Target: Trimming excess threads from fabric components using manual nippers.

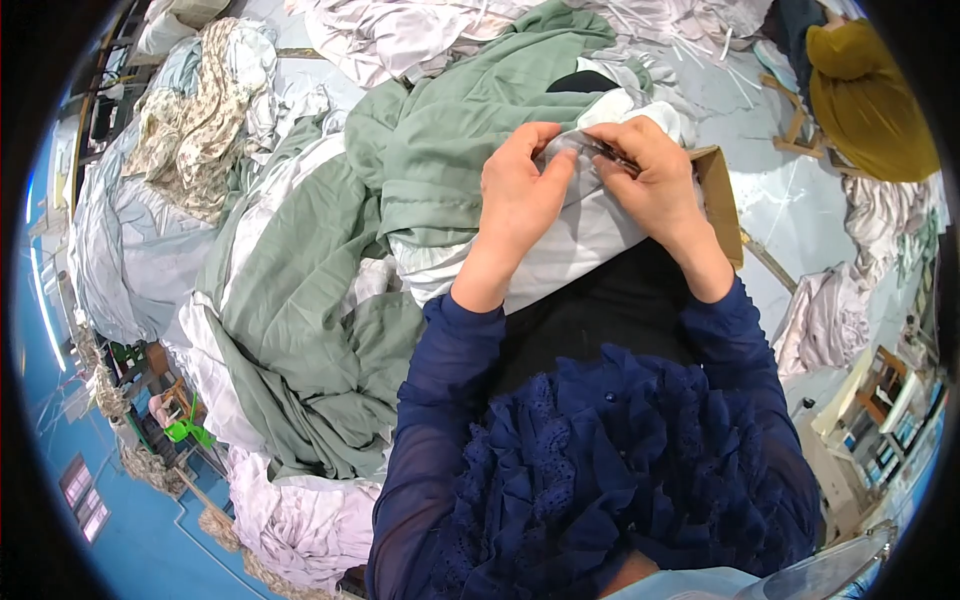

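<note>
My left hand (525,195) pinches the edge of a white fabric (585,225) between thumb and fingers. Close beside it, my right hand (655,185) is closed round a small dark metal tool (618,160) that looks like thread snips; its fingers also meet the fabric's edge. Most of the tool is hidden in the palm. The white fabric hangs over my lap and joins a large heap of sage-green cloth (440,150) on the left.
A cardboard box (716,200) stands just right of my right hand. Patterned cloth (190,130) and pale cloth (150,270) lie piled on the left. At the upper right is a person in mustard clothing (870,100) beside a wooden stool (793,120). More pale fabric (825,320) lies on the right.
</note>
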A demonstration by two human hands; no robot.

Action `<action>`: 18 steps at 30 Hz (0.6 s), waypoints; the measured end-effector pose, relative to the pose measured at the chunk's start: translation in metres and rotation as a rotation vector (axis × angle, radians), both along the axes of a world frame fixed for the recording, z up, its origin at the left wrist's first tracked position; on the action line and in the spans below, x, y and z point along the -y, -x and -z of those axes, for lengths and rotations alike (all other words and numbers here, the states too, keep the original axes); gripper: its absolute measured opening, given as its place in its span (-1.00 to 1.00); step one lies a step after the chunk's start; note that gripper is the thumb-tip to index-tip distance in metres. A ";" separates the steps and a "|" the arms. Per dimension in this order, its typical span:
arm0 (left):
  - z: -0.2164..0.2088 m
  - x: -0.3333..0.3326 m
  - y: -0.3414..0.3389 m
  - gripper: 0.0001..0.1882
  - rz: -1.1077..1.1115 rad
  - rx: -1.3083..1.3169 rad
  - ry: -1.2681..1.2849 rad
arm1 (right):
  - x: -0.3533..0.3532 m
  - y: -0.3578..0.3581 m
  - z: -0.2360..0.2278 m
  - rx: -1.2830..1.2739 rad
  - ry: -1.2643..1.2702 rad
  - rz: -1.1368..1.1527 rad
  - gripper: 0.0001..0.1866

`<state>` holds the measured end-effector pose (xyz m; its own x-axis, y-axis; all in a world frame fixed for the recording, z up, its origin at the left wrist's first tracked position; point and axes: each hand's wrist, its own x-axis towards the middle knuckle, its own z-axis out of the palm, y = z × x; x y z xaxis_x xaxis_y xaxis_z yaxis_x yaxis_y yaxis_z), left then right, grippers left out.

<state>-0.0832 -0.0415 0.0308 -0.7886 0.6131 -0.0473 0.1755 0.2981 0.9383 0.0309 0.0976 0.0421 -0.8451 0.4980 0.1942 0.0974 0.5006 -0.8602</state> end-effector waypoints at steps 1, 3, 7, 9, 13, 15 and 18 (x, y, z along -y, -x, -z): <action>0.002 0.000 0.002 -0.66 0.047 0.083 -0.018 | 0.000 0.002 0.002 -0.006 -0.104 -0.020 -0.63; 0.003 0.000 0.003 -0.64 0.091 0.168 -0.033 | 0.001 0.003 0.005 -0.012 -0.206 -0.042 -0.59; -0.005 -0.001 0.002 -0.61 0.109 0.440 -0.168 | -0.004 0.003 0.009 0.026 -0.261 -0.097 -0.61; -0.008 -0.001 0.002 -0.60 0.128 0.446 -0.130 | -0.008 0.003 0.010 0.010 -0.273 -0.110 -0.65; -0.008 -0.002 0.000 -0.59 0.100 0.474 -0.174 | -0.012 0.001 0.013 -0.028 -0.138 -0.103 -0.82; -0.009 0.000 -0.001 -0.58 0.067 0.485 -0.208 | -0.012 -0.001 0.010 -0.026 -0.051 -0.106 -0.87; -0.008 0.002 -0.004 -0.59 0.051 0.438 -0.182 | -0.010 -0.006 0.004 -0.001 0.125 -0.127 -0.94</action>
<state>-0.0795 -0.0438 0.0386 -0.6872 0.6796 -0.2568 -0.2380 0.1234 0.9634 0.0373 0.1075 0.0386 -0.9028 0.4073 0.1382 0.0395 0.3983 -0.9164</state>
